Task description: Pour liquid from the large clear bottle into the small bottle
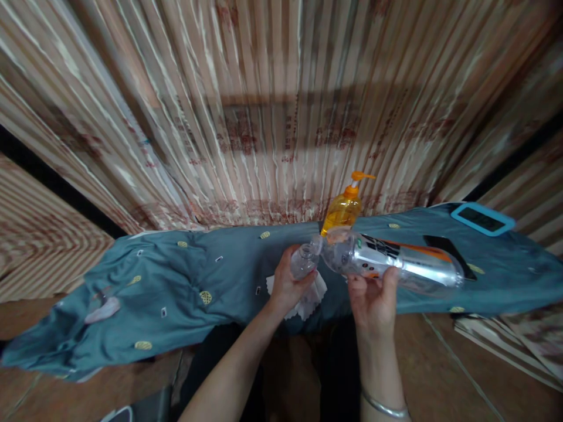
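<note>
My left hand point(288, 282) is closed around a small clear bottle point(303, 262) with an uncapped neck pointing up and to the right. A large clear plastic bottle point(387, 259) with a silver and orange label lies nearly level in my right hand point(373, 299), tilted toward the left. Its mouth meets the small bottle's opening; whether liquid passes between them I cannot tell. Just behind stands a pump bottle point(342, 211) of yellow liquid with an orange pump head. A white scalloped cloth or tissue point(311, 298) lies below my left hand.
A narrow surface under a blue-green patterned cloth point(237, 281) runs across the view. On its right lie a dark flat object point(444, 249) and a blue-framed digital display point(482, 219). Striped curtains point(264, 117) hang behind. A small pale item point(103, 309) rests at left.
</note>
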`<act>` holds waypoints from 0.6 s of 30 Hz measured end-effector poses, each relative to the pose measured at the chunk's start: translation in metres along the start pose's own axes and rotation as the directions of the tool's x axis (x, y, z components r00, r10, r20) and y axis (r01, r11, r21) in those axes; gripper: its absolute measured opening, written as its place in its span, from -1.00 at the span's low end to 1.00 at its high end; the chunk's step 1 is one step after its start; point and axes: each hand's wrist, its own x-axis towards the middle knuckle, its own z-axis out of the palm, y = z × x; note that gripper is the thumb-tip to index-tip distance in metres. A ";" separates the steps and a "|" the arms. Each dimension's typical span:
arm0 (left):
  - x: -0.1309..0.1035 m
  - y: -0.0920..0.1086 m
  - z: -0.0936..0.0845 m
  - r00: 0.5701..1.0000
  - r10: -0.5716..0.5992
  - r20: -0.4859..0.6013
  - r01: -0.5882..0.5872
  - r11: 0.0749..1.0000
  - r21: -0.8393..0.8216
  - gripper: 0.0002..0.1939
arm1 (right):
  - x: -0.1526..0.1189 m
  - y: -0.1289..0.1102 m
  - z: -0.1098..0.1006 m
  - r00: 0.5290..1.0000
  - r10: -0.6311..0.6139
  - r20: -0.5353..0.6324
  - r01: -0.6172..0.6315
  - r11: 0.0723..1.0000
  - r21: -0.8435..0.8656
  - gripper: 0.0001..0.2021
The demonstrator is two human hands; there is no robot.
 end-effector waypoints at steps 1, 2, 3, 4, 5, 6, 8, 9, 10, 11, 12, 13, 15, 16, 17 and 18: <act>0.000 0.000 0.001 1.000 0.003 -0.001 -0.003 1.000 -0.001 -0.46 | -0.001 -0.001 0.000 1.000 -0.015 -0.006 0.015 1.000 0.000 -0.61; 0.000 0.000 0.001 1.000 0.006 -0.001 -0.006 1.000 -0.001 -0.45 | -0.001 -0.003 0.000 1.000 -0.027 -0.015 0.027 1.000 -0.001 -0.63; 0.000 -0.001 0.002 1.000 0.008 -0.001 -0.008 1.000 0.002 -0.45 | -0.002 -0.004 -0.001 0.999 -0.034 -0.025 0.034 0.999 -0.004 -0.64; 0.000 -0.001 0.002 1.000 0.009 0.000 -0.009 1.000 0.006 -0.44 | -0.003 -0.004 -0.002 0.999 -0.038 -0.035 0.038 0.999 -0.010 -0.65; -0.001 -0.002 0.002 1.000 0.008 -0.001 -0.008 1.000 0.009 -0.43 | -0.004 -0.005 -0.003 0.998 -0.038 -0.045 0.037 0.999 -0.017 -0.65; -0.001 -0.002 0.002 1.000 0.005 -0.004 -0.005 1.000 0.012 -0.42 | -0.004 -0.005 -0.004 0.998 -0.035 -0.051 0.033 0.999 -0.025 -0.65; -0.001 -0.003 0.002 1.000 0.002 -0.013 -0.002 1.000 0.011 -0.41 | -0.005 -0.005 -0.006 0.998 -0.025 -0.057 0.023 0.999 -0.042 -0.62; 0.000 -0.003 0.002 1.000 0.002 -0.019 -0.002 1.000 0.008 -0.40 | -0.005 -0.004 -0.007 0.998 -0.023 -0.059 0.020 0.999 -0.049 -0.60; 0.000 -0.003 0.003 1.000 0.001 -0.026 -0.001 1.000 0.004 -0.38 | -0.005 -0.004 -0.008 0.998 -0.022 -0.062 0.018 0.998 -0.056 -0.58; 0.001 -0.003 0.003 0.999 0.001 -0.034 -0.001 1.000 0.000 -0.37 | -0.005 -0.004 -0.009 0.998 -0.022 -0.064 0.018 0.998 -0.062 -0.58; 0.001 -0.003 0.003 0.999 0.001 -0.039 -0.001 1.000 -0.003 -0.36 | -0.005 -0.004 -0.010 0.997 -0.026 -0.066 0.021 0.997 -0.069 -0.58; 0.001 -0.004 0.003 0.999 0.000 -0.042 -0.001 1.000 -0.005 -0.36 | -0.005 -0.004 -0.010 0.997 -0.033 -0.067 0.028 0.997 -0.076 -0.58; 0.002 -0.004 0.004 0.999 -0.004 -0.043 0.003 1.000 -0.008 -0.40 | -0.005 -0.005 -0.011 0.996 -0.057 -0.064 0.051 0.994 -0.092 -0.59; 0.002 -0.004 0.004 0.999 -0.007 -0.039 0.007 1.000 -0.009 -0.42 | -0.006 -0.006 -0.011 0.996 -0.071 -0.061 0.064 0.993 -0.101 -0.58; 0.002 -0.005 0.004 0.999 -0.010 -0.036 0.010 1.000 -0.010 -0.45 | -0.007 -0.006 -0.010 0.995 -0.084 -0.058 0.077 0.991 -0.111 -0.58; 0.002 -0.005 0.004 0.999 -0.011 -0.033 0.011 1.000 -0.010 -0.47 | -0.007 -0.007 -0.010 0.994 -0.095 -0.055 0.088 0.989 -0.121 -0.58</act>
